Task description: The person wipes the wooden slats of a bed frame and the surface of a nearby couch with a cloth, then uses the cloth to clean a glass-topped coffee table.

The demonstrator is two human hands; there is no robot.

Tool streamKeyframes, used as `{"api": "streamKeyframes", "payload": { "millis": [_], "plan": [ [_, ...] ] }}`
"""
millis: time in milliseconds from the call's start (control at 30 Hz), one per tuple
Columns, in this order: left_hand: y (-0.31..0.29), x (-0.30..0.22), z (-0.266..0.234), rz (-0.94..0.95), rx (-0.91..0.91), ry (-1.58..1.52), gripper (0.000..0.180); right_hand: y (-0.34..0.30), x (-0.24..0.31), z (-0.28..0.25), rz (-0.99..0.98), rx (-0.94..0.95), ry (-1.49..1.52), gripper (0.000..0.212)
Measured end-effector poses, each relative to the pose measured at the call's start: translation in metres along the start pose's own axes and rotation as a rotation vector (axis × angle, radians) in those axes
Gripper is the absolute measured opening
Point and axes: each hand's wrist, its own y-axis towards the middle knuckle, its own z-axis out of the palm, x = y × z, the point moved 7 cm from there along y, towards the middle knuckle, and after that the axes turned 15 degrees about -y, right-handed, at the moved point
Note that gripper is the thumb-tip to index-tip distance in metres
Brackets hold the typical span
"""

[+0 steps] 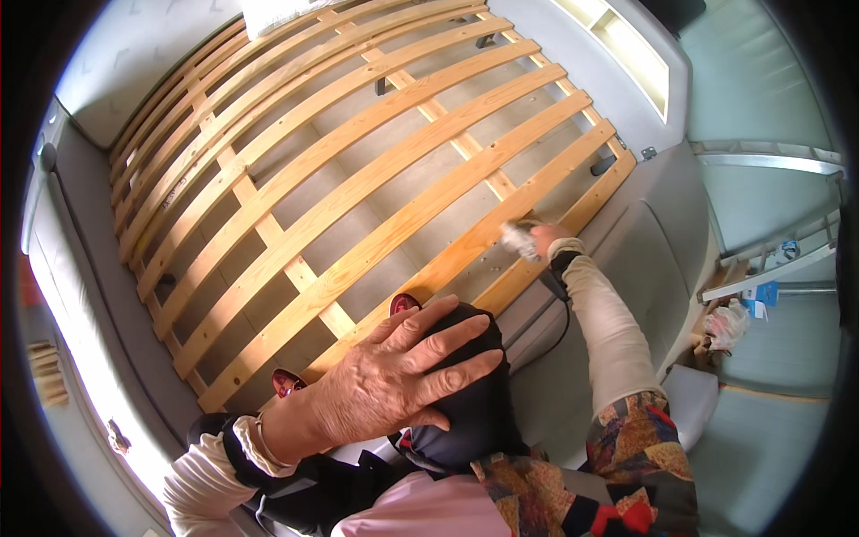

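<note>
My left hand point(394, 367) rests on my dark-trousered knee point(474, 385), its fingers spread and holding nothing. Out to the right, my right hand point(546, 238) is closed on a crumpled whitish cloth point(519, 240), partly smeared by motion. The cloth is over one of the near wooden slats point(483, 246) of a bed base, close to its right end. Whether it presses on the wood I cannot tell. Small bright specks show on the grey floor below the slats near this hand.
Pale slats run across the grey upholstered bed frame point(662, 242), with floor visible in the gaps. My red shoes point(288, 383) stand among the near slats. A padded headboard with a lit recess point(631, 54) rises at back right. Right of the frame lie a metal ladder point(769, 154) and a plastic bag point(727, 324).
</note>
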Motion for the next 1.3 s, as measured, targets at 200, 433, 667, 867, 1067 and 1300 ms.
{"api": "streamKeyframes", "payload": {
  "millis": [200,433,667,867,1067,1300],
  "plan": [
    [0.012,0.007,0.003,0.042,0.018,-0.052,0.095,0.005,0.001,0.103,-0.115,0.252,-0.082,0.037],
    [0.006,0.026,-0.006,0.021,-0.082,-0.179,0.096,-0.047,0.133,0.043,-0.631,0.568,0.32,0.056],
    [-0.043,0.099,-0.033,-0.417,-0.338,-0.445,0.052,0.0,0.042,-0.067,-0.364,0.169,0.923,0.04],
    [-0.1,0.159,-0.044,-0.66,-0.541,-0.826,0.033,0.076,0.007,-0.031,0.022,-0.273,0.869,0.048],
    [-0.125,0.172,-0.061,-0.754,-0.687,-0.998,0.035,0.056,0.105,0.04,-0.131,-0.209,0.735,0.045],
    [-0.12,0.188,-0.044,-0.765,-0.61,-0.997,0.029,-0.039,0.243,0.0,-0.593,0.171,0.753,0.049]
  ]
}}
